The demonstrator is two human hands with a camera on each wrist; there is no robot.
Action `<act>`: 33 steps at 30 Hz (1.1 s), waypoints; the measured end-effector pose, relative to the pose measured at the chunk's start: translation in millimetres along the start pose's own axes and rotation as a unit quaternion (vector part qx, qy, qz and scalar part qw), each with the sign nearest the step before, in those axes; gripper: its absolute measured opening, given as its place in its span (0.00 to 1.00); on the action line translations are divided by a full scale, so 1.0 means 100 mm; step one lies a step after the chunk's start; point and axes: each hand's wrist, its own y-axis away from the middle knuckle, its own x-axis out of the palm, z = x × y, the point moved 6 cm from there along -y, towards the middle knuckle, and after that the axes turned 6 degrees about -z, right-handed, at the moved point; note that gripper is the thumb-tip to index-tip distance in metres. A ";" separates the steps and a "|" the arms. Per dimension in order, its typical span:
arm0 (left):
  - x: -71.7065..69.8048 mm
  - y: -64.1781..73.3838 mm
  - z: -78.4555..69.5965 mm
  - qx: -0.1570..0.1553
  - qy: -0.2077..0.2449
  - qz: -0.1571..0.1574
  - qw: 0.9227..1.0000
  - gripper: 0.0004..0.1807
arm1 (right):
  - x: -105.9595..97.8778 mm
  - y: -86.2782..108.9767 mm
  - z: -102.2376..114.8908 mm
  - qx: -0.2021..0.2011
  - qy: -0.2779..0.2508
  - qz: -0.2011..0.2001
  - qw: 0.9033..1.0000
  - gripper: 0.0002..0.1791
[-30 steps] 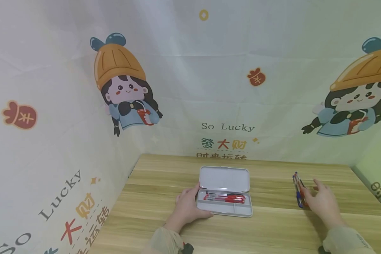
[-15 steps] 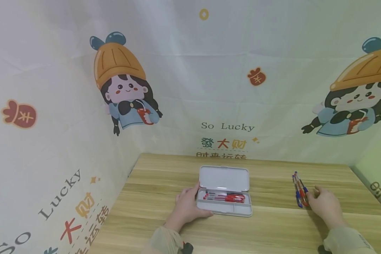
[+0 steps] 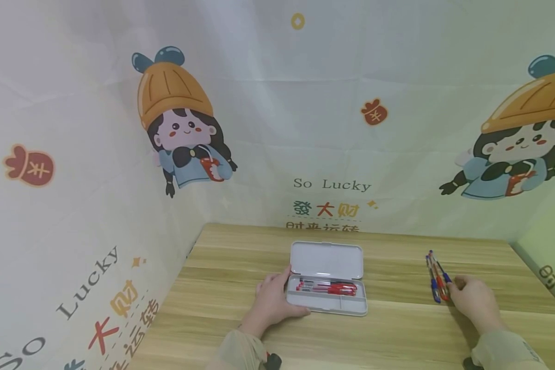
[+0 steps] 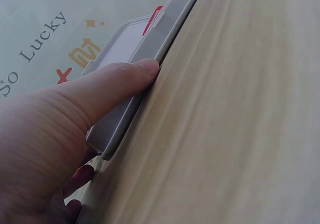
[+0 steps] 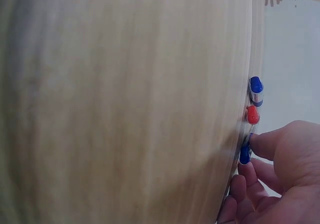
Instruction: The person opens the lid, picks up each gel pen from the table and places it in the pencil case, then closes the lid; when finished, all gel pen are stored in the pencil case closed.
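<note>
A right hand point(image 3: 474, 302) pinches a blue pen point(image 5: 245, 153), best lifted straight up, toward the right edge of the counter point(image 3: 388, 336); the left hand point(image 3: 274, 299) grips the case point(image 3: 326, 261).

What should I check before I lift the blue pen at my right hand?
1. Case lid open: ok.
2. Left hand steadying the case: ok, it grips the left end.
3. Front compartment free of pens: ok.
4. Right hand pinching the blue pen: ok.
5. Pinch firm enough: cannot tell.
6. Blue pen clear of the red pen beside it: cannot tell; their tips lie close.
</note>
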 end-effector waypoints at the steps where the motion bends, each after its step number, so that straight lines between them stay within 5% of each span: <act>1: 0.00 0.00 0.00 0.001 0.000 -0.001 1.000 0.73 | 0.00 0.00 0.00 0.003 -0.002 0.002 1.000 0.29; 27: 0.00 0.00 0.01 0.001 0.003 -0.002 1.000 0.74 | -0.03 0.03 0.04 0.013 -0.029 -0.007 0.999 0.26; 33: -0.01 0.00 0.00 0.002 0.001 -0.004 1.000 0.74 | -0.06 0.00 0.18 -0.014 -0.019 -0.022 0.999 0.27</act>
